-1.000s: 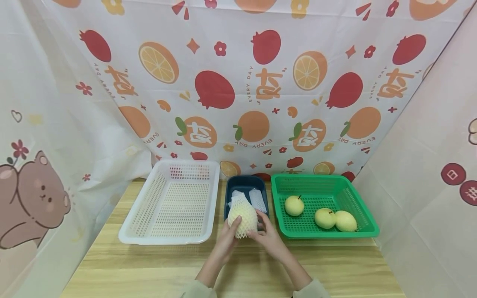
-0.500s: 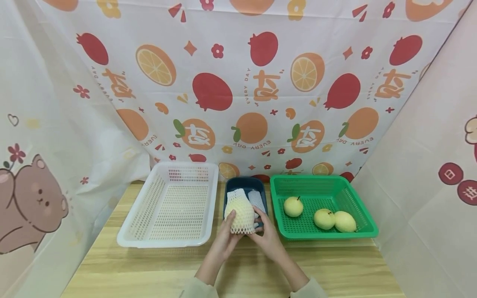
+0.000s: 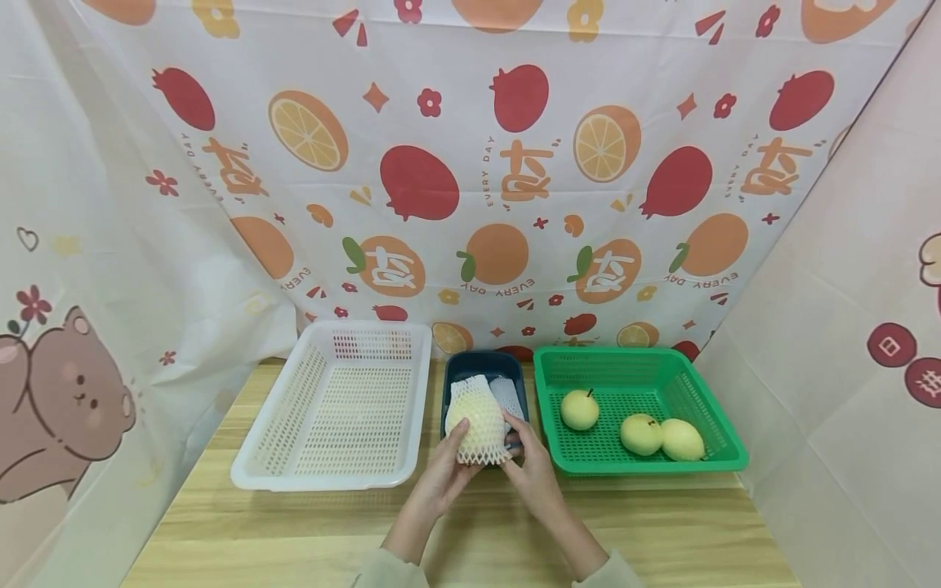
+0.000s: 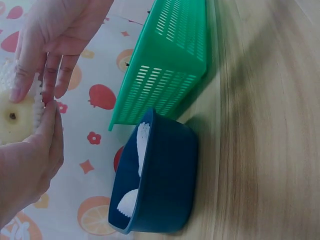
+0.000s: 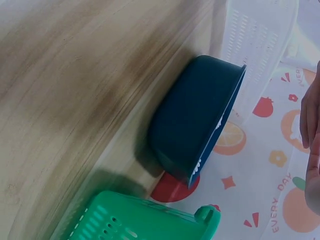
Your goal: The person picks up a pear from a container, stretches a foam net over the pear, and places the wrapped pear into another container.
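Observation:
A pale yellow pear (image 3: 470,412) in a white foam net sleeve (image 3: 483,449) is held between both hands above the dark blue box (image 3: 478,359). My left hand (image 3: 441,474) grips it from the left and below, thumb on the net. With the right hand (image 3: 535,474) I pinch the net's lower right edge. In the left wrist view, the pear's end (image 4: 14,116) shows bare inside the net opening. Another foam net (image 3: 506,395) lies in the blue box, partly behind the pear. The right wrist view catches only part of a hand at its right edge.
A white perforated basket (image 3: 253,457) stands left of the blue box, with nothing seen in it. To the right, a green basket (image 3: 647,467) holds bare pears: one pear (image 3: 580,409) alone and two touching, a pear (image 3: 641,434) and another pear (image 3: 683,440). A printed cloth (image 3: 470,188) hangs behind.
The net's lower edge has spread wider and sits lower round the pear, and its upper end looks broader. My right fingers have shifted to the net's lower edge. The baskets stay put.

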{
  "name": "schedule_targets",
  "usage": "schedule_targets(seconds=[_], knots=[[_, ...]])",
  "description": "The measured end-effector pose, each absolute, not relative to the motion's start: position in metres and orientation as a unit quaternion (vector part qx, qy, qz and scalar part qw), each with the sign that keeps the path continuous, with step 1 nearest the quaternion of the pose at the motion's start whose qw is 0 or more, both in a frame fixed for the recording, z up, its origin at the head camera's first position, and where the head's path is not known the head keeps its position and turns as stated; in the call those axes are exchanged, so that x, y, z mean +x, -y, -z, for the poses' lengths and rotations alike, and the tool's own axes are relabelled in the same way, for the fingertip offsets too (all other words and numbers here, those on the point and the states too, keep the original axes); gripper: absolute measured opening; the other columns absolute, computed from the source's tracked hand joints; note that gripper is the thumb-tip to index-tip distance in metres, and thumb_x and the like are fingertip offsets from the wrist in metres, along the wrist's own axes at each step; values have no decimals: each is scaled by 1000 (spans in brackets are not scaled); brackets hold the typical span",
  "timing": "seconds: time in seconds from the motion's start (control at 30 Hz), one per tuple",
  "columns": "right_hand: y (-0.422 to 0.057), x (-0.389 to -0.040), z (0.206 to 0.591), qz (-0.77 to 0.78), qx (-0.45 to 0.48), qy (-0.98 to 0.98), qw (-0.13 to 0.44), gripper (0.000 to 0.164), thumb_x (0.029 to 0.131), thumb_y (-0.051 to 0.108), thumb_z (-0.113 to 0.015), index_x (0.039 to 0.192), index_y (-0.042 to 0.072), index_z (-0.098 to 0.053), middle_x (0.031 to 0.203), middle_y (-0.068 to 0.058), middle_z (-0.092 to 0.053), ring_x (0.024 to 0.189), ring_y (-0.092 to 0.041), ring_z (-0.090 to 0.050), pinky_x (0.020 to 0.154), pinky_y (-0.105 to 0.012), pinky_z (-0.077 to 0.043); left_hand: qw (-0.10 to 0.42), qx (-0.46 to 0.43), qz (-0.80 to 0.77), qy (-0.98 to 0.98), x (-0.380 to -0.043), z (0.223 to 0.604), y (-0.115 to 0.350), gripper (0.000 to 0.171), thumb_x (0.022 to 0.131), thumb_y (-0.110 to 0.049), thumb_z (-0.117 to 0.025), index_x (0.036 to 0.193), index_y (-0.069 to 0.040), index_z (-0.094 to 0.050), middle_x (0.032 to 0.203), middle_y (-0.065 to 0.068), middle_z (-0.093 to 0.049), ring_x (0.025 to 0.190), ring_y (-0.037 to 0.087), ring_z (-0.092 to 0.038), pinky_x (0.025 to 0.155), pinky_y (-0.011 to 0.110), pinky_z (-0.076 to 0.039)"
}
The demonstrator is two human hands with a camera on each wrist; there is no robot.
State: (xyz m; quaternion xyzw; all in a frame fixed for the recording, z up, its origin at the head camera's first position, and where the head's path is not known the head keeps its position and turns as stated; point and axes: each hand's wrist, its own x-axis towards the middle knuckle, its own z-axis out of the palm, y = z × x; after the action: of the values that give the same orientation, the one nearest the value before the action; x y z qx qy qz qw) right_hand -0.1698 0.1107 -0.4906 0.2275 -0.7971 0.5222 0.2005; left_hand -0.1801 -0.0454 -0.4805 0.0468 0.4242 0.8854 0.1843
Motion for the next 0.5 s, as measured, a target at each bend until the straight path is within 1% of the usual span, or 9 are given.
schedule_targets(seconds=[0.1, 0.17, 0.2, 0.27, 0.37, 0.43, 0.5], knots=[[-112, -174, 500, -523, 228, 792, 216, 69, 69, -21, -61, 131, 3, -46, 119, -14, -52, 87, -28, -54, 69, -29, -52, 186, 43, -885, -426, -179, 480, 45, 64, 98, -33, -39, 140, 7, -10, 128, 17, -39, 114, 20, -46, 100, 35, -34], [-112, -174, 502, -522, 233, 789, 227, 67, 69, -18, -63, 131, 4, -47, 119, -14, -52, 87, -25, -55, 68, -30, -52, 186, 41, -884, -428, -178, 479, 45, 64, 98, -31, -40, 140, 6, -9, 129, 16, -38, 114, 20, -46, 100, 34, -34], [-112, -175, 504, -518, 235, 789, 231, 67, 69, -17, -64, 131, 4, -47, 119, -14, -52, 88, -22, -55, 66, -32, -53, 185, 42, -883, -429, -178, 478, 45, 64, 98, -30, -41, 141, 6, -9, 129, 16, -38, 114, 19, -46, 100, 34, -34], [-113, -175, 503, -517, 238, 790, 229, 67, 71, -13, -66, 132, 4, -45, 119, -13, -52, 89, -19, -55, 65, -31, -53, 184, 41, -881, -433, -177, 479, 44, 64, 98, -27, -42, 141, 4, -8, 130, 15, -37, 113, 19, -46, 100, 33, -34], [-113, -174, 502, -525, 249, 789, 199, 69, 73, -6, -70, 135, 5, -41, 122, -12, -49, 92, -20, -54, 66, -32, -53, 176, 46, -877, -444, -178, 480, 46, 62, 97, -25, -43, 142, 1, -8, 130, 15, -35, 113, 19, -45, 100, 32, -34], [-114, -173, 501, -535, 256, 788, 168, 72, 74, -2, -72, 137, 8, -38, 126, -12, -45, 96, -23, -54, 69, -30, -52, 167, 50, -875, -451, -179, 481, 50, 63, 97, -26, -44, 142, 0, -8, 130, 15, -35, 113, 20, -46, 99, 32, -35], [-115, -172, 499, -540, 262, 787, 142, 75, 75, -2, -73, 138, 9, -35, 130, -14, -42, 100, -28, -53, 71, -32, -52, 154, 61, -872, -460, -181, 481, 55, 65, 96, -27, -44, 141, 1, -7, 130, 15, -35, 113, 19, -45, 99, 32, -35]])
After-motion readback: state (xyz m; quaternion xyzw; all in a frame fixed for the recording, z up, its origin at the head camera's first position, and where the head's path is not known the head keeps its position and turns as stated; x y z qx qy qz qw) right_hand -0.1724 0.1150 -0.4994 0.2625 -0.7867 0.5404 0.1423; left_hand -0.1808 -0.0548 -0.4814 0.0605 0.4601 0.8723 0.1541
